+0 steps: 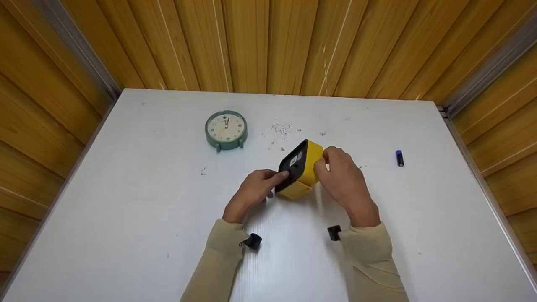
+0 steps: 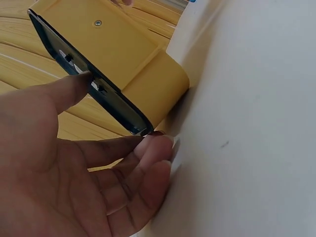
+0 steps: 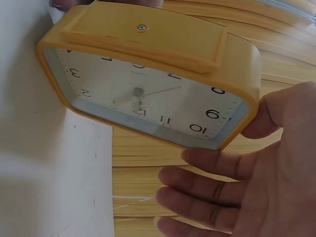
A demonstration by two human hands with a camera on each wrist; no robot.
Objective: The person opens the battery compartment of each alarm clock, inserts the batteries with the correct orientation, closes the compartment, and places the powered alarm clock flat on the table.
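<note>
A yellow alarm clock (image 1: 312, 161) with a black back is held tilted just over the white table, between both hands. My left hand (image 1: 256, 187) grips its back edge, the thumb lying on the black back panel (image 2: 106, 91) and the fingers under the rim. On the other side my right hand (image 1: 342, 174) pinches a corner of the yellow case with thumb and index finger. In the right wrist view the white dial (image 3: 143, 94) with black numerals faces that hand, its numbers turned upside down. A screw shows on the yellow base (image 3: 143, 27).
A round green clock (image 1: 226, 130) lies face up on the white table (image 1: 126, 201), left of the middle. Off to the right is a black battery (image 1: 400, 158) with a blue end. Wood-look panels (image 1: 247, 46) wall the table's back and sides.
</note>
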